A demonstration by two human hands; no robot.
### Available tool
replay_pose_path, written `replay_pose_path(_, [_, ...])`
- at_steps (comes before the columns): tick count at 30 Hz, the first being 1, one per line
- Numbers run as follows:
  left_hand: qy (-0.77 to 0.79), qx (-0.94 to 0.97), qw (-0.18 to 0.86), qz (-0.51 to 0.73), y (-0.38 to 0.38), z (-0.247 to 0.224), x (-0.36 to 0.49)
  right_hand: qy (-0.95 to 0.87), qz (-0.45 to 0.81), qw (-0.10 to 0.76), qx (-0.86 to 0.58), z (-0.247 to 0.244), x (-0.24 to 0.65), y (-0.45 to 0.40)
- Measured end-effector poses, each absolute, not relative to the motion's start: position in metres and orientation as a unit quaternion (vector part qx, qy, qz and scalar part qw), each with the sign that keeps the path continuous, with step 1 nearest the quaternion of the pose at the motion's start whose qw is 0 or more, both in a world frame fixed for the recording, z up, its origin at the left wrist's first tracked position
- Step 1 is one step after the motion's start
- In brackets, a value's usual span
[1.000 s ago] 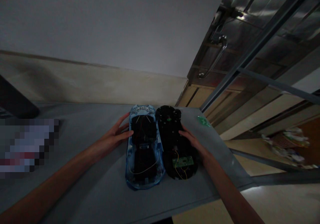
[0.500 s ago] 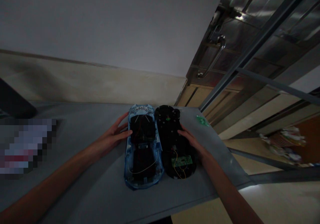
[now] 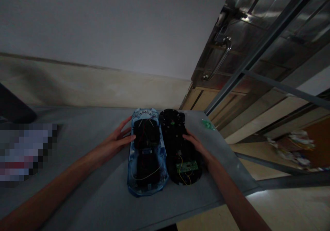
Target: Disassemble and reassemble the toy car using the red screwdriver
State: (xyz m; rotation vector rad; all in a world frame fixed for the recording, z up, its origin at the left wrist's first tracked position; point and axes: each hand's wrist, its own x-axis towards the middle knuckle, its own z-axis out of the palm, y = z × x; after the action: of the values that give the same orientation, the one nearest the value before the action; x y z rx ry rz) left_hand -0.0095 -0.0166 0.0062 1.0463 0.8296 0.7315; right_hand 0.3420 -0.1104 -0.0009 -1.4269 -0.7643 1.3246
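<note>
A blue toy car body shell (image 3: 146, 151) lies upside down on the grey table, its hollow black inside facing up, with a thin pale wire looping across it. My left hand (image 3: 120, 136) grips its left side, thumb over the edge and fingers along the outside. Right beside the shell rests the black toy car chassis (image 3: 174, 139), with its inner side up. A green circuit board (image 3: 187, 166) with yellow wires sits at its near end. My right hand (image 3: 195, 142) holds the chassis by its right edge, thumb on top; its other fingers are mostly hidden.
A small green plastic packet (image 3: 208, 124) lies near the right edge of the grey table (image 3: 103, 189). At the left are a blurred-out flat item (image 3: 25, 152) and a dark object (image 3: 15, 104). The wall stands behind; a metal frame (image 3: 232, 83) and door (image 3: 221, 57) are to the right.
</note>
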Motion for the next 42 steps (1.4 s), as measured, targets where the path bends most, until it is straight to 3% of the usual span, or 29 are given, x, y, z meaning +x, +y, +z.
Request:
replay_pose_path(33, [0.374,0.484,0.711,0.347,-0.011,-0.011,-0.010,-0.286,0.547,0.498,-0.610,-0.004,0.344,-0.109])
replay_pose_path(42, [0.379,0.490,0.709,0.336,-0.017,0.004,-0.009,-0.285,0.546,0.501,-0.608,0.000,0.342,-0.109])
